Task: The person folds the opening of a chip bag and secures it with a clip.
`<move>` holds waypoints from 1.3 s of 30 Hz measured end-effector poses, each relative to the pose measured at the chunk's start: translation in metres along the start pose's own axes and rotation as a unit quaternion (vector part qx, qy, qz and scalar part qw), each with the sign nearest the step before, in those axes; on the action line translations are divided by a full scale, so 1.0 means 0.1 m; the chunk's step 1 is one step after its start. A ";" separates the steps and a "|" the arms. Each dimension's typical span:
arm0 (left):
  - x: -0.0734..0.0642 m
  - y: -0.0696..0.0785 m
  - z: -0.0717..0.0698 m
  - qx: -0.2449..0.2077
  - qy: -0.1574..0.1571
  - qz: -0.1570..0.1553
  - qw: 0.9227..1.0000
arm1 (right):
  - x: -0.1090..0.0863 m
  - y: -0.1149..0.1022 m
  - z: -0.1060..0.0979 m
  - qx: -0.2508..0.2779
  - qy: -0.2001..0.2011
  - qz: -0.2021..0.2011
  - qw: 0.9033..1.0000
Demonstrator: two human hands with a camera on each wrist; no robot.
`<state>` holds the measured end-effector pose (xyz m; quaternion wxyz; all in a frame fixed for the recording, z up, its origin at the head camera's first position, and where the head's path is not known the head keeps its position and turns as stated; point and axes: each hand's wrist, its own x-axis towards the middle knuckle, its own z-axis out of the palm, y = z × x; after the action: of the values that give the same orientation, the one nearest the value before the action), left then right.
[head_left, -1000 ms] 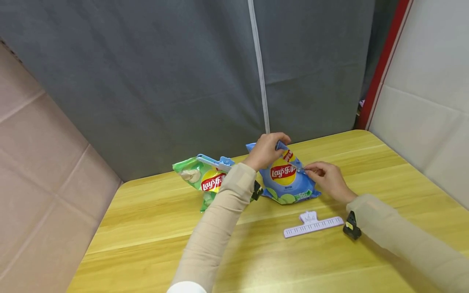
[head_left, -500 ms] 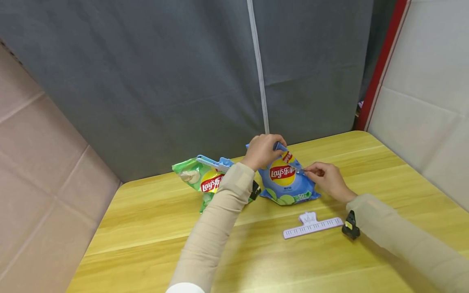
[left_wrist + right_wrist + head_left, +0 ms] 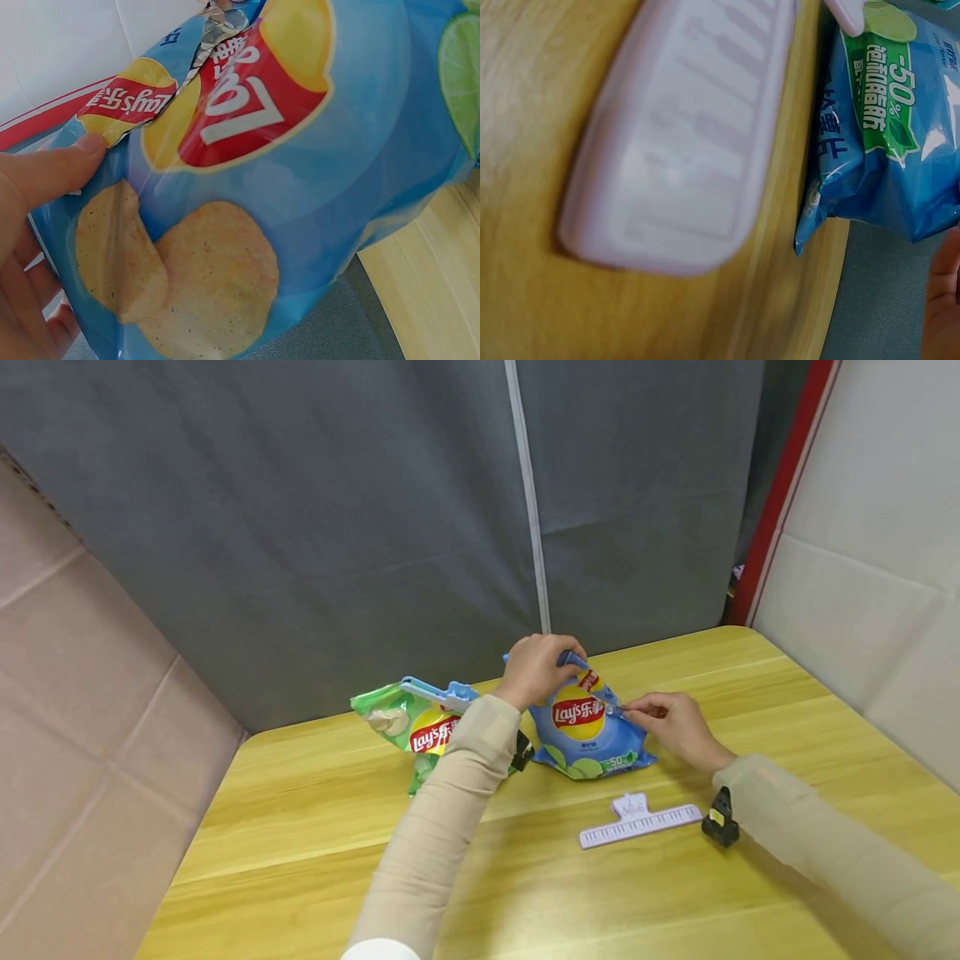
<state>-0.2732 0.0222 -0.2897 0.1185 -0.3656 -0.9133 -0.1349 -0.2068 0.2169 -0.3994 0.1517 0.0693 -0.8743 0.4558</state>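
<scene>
A blue bag of potato chips stands on the table, its top edge folded over at a slant. My left hand grips the folded top at the upper left. In the left wrist view, the left thumb presses on the fold and the other fingers lie behind the bag. My right hand pinches the right end of the fold; in the right wrist view only part of that hand shows. A lilac bag clip with a piano-key pattern lies in front of the blue bag, under neither hand.
To the left, a green chip bag has a light blue bag clip across its top; my left forearm partly covers it. A grey curtain hangs behind the wooden table, with a white wall panel at right.
My left hand and the bag's top have shifted very slightly left. The right hand keeps its pinch on the fold, and the lilac clip lies where it was.
</scene>
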 end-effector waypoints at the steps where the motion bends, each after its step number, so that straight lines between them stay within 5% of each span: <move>1: 0.00 0.00 0.00 -0.002 0.002 0.000 1.000 | 0.00 0.00 0.00 -0.002 -0.002 0.003 1.000; 39: -0.01 -0.02 0.03 -0.025 0.012 0.006 1.000 | 0.00 -0.01 -0.07 -0.024 -0.015 -0.024 0.999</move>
<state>-0.2741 0.0216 -0.2934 0.1208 -0.3719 -0.9062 -0.1609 -0.2050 0.2222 -0.3952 0.1507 0.0934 -0.8851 0.4302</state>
